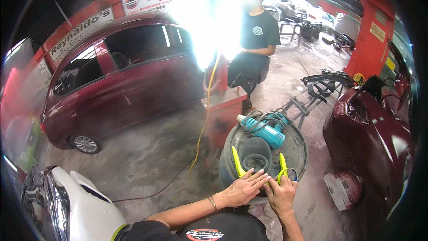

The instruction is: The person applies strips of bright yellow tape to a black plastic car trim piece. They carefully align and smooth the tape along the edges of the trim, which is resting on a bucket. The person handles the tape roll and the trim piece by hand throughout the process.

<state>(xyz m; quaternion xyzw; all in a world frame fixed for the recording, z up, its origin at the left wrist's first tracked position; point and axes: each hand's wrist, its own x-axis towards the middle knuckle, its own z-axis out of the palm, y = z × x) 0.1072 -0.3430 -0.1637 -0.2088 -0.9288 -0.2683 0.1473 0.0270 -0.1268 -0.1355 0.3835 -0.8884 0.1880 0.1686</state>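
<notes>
My left hand lies flat on the near rim of a round grey drum top, fingers spread and touching a yellow-handled tool. My right hand is closed around the tool's second yellow handle at the drum's front edge. A dark oval pad sits between the two handles. Behind it on the drum rests a teal power tool with coiled cable.
A dark red car stands to the left and another dark red car to the right. A person in a dark shirt sits behind a red stand. A yellow hose hangs down. White bodywork lies lower left.
</notes>
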